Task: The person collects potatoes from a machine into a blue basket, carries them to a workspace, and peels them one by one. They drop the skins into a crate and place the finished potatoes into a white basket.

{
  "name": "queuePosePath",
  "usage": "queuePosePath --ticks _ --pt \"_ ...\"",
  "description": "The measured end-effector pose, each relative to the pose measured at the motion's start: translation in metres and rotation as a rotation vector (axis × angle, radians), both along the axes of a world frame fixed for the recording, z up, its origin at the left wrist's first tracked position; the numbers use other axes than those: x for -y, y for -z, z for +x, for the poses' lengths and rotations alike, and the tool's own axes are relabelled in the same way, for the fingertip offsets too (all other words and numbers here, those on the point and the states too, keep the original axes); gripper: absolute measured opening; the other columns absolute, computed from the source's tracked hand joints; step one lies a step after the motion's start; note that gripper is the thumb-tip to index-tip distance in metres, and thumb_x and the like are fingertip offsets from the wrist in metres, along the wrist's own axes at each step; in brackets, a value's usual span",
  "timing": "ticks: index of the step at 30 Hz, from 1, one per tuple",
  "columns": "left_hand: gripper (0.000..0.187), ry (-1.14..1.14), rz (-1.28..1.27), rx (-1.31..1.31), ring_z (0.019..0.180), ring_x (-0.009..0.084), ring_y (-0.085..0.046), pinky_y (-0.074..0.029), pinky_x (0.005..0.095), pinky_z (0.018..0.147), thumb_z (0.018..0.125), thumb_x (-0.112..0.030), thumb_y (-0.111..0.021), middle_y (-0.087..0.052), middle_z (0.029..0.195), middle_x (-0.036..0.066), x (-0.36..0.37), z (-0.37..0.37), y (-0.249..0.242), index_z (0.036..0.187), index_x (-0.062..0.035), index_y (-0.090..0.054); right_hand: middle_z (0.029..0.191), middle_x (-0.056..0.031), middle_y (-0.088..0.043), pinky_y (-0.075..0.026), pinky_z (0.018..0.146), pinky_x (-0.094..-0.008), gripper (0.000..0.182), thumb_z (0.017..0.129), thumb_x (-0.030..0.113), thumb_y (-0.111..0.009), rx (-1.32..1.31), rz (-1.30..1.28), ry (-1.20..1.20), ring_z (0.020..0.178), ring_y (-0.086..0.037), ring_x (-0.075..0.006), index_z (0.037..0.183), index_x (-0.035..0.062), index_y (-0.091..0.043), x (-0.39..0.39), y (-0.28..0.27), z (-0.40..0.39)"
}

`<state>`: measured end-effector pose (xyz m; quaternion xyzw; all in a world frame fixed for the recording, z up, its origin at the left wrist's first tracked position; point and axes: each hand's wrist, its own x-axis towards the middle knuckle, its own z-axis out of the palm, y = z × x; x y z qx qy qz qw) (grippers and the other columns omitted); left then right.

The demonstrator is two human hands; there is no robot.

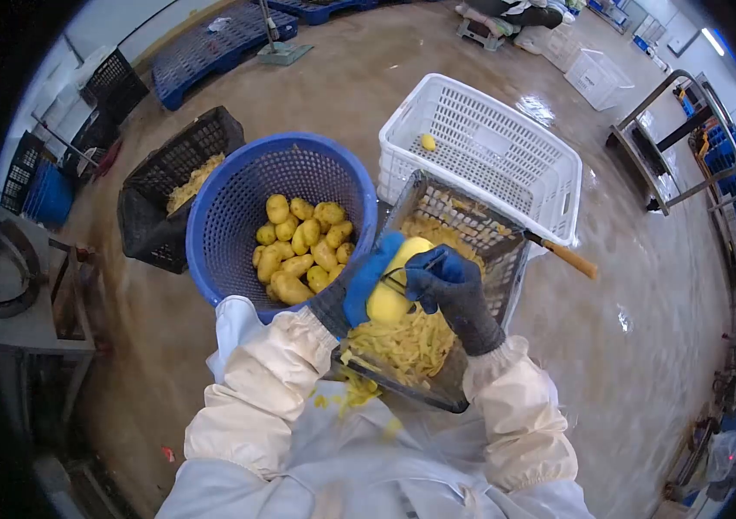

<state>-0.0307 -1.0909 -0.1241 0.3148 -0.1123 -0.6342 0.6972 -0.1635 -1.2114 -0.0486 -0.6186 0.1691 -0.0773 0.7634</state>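
In the head view my left hand (364,281), in a blue and grey glove, is wrapped round a large peeled yellow potato (390,298). My right hand (454,292), gloved in dark grey and blue, grips a peeler (398,278) whose dark frame lies against the potato's side. Below both hands, a dark crate (450,381) holds many yellow peelings (411,346). To the left, a blue perforated basket (221,186) contains several unpeeled potatoes (323,253).
A white crate (563,195) with one small peeled potato (428,142) stands behind the dark crate. A knife with a wooden handle (571,258) lies across the dark crate's right edge. Another black crate (147,229) stands left of the basket. A metal trolley (666,143) stands at right.
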Motion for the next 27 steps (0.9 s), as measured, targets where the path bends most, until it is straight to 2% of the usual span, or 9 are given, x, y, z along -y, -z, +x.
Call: queuePosePath --ticks 4,8,10,14,16,19,21,24,27 --pt "0.059 0.029 0.188 0.027 0.073 0.0255 -0.062 -0.053 0.0388 0.066 0.091 -0.056 -0.041 -0.063 0.092 0.014 -0.003 -0.015 -0.036 0.118 -0.0053 -0.051 0.068 -0.0042 -0.061 -0.041 0.046 -0.0198 0.016 0.084 0.017 -0.065 0.128 -0.25 0.629 0.052 -0.053 -0.0083 0.089 0.0031 -0.059 0.037 -0.003 0.001" --pt "0.063 0.157 0.067 -0.206 0.08 0.0251 -0.062 -0.053 0.038 0.067 0.089 -0.059 -0.042 -0.062 0.097 0.014 0.003 0.0 -0.032 0.118 -0.0029 -0.051 0.068 -0.0054 -0.061 -0.041 0.045 -0.0209 0.014 0.083 0.014 -0.065 0.061 0.1 0.249 0.052 -0.054 -0.0094 0.088 0.0017 -0.059 0.019 -0.004 -0.007" --pt "0.065 0.091 -0.148 1.309 0.08 0.0253 -0.062 -0.052 0.0388 0.067 0.089 -0.059 -0.04 -0.062 0.097 0.015 0.004 -0.006 -0.058 0.118 -0.0019 -0.051 0.07 -0.006 -0.062 -0.041 0.044 -0.0213 0.015 0.082 0.013 -0.066 0.003 0.087 0.02 0.05 -0.053 -0.0092 0.088 0.0006 -0.06 0.0 -0.001 -0.006" --pt "0.059 0.147 0.029 -0.181 0.075 0.0266 -0.06 -0.051 0.0377 0.063 0.092 -0.056 -0.036 -0.061 0.094 0.014 -0.002 -0.013 -0.049 0.118 -0.0053 -0.051 0.069 -0.0061 -0.063 -0.041 0.044 -0.0216 0.015 0.083 0.013 -0.065 0.093 -0.102 0.436 0.051 -0.054 -0.0093 0.089 0.0005 -0.059 0.045 0.004 -0.006" --pt "0.059 0.167 0.04 -0.194 0.077 0.0278 -0.061 -0.051 0.038 0.066 0.092 -0.056 -0.035 -0.062 0.094 0.014 0.0 -0.006 -0.044 0.119 -0.0052 -0.05 0.069 -0.0061 -0.063 -0.041 0.044 -0.0214 0.015 0.084 0.013 -0.065 0.202 -0.18 0.657 0.051 -0.054 -0.0093 0.09 0.0005 -0.059 0.049 0.008 -0.007" --pt "0.058 0.123 -0.061 -0.267 0.076 0.027 -0.061 -0.051 0.0372 0.067 0.093 -0.055 -0.036 -0.062 0.094 0.013 0.004 -0.002 -0.025 0.119 -0.0054 -0.05 0.07 -0.0059 -0.063 -0.041 0.045 -0.0205 0.015 0.083 0.011 -0.065 0.097 0.059 0.177 0.052 -0.054 -0.0091 0.092 0.001 -0.059 0.01 -0.008 -0.01" --pt "0.054 -0.041 -0.076 0.854 0.077 0.0265 -0.063 -0.053 0.0399 0.066 0.093 -0.052 -0.037 -0.062 0.095 0.013 0.001 -0.008 -0.015 0.119 -0.0063 -0.051 0.07 -0.0055 -0.063 -0.041 0.046 -0.0202 0.012 0.083 0.01 -0.064 -0.006 -0.014 0.123 0.051 -0.054 -0.0086 0.091 0.0021 -0.059 0.002 -0.002 -0.005" --pt "0.052 0.118 0.124 -0.005 0.076 0.0241 -0.063 -0.053 0.0391 0.068 0.094 -0.05 -0.039 -0.062 0.094 0.011 0.0 -0.013 -0.028 0.119 -0.0055 -0.05 0.069 -0.0045 -0.062 -0.04 0.045 -0.0201 0.01 0.085 0.012 -0.062 0.159 -0.279 0.578 0.05 -0.051 -0.0076 0.088 0.0025 -0.059 0.033 0.011 -0.001" --pt "0.053 0.135 0.049 -0.114 0.08 0.0237 -0.063 -0.053 0.0378 0.071 0.092 -0.049 -0.045 -0.062 0.097 0.011 0.002 -0.008 -0.033 0.121 -0.0042 -0.049 0.067 -0.0056 -0.061 -0.039 0.044 -0.0195 0.014 0.086 0.016 -0.063 0.213 0.004 0.648 0.048 -0.05 -0.0089 0.086 0.003 -0.058 0.059 0.006 -0.009"
